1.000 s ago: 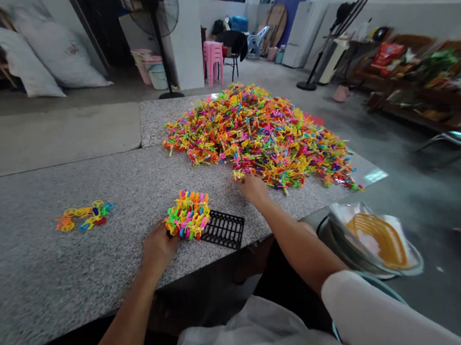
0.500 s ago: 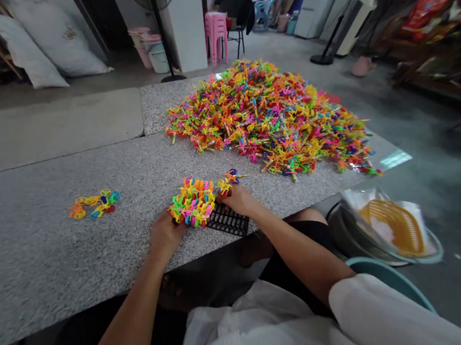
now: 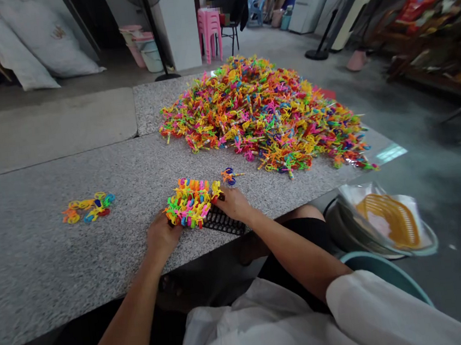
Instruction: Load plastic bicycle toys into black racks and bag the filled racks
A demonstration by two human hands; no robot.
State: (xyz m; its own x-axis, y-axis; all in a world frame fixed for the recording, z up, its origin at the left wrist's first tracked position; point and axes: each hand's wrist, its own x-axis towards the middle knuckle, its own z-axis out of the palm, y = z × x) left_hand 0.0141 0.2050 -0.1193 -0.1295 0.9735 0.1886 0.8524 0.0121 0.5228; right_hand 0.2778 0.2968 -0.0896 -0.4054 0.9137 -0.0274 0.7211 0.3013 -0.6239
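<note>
A black grid tray [image 3: 228,223] lies near the table's front edge, its left part covered with rows of small bright plastic pieces [image 3: 190,204]. My left hand [image 3: 163,235] is closed around the tray's left end, its fingertips partly hidden behind the pieces. My right hand [image 3: 234,204] pinches a small yellow plastic piece [image 3: 215,188] at the right side of the filled rows, over the bare grid cells. Just beyond that hand lies a loose blue and orange piece [image 3: 230,176] with a thin stick-like end. The exact kind of these pieces is too small to make out.
A large heap of similar colourful pieces [image 3: 265,114] covers the table's back right. A small cluster of pieces [image 3: 88,208] lies to the left on the speckled tabletop [image 3: 37,258]. On the floor at right stand a teal bucket [image 3: 385,271] and a yellow basket [image 3: 388,222].
My right hand has moved slightly left with the yellow piece, from beside the loose blue and orange piece to the edge of the filled rows. The whole view has shifted a little.
</note>
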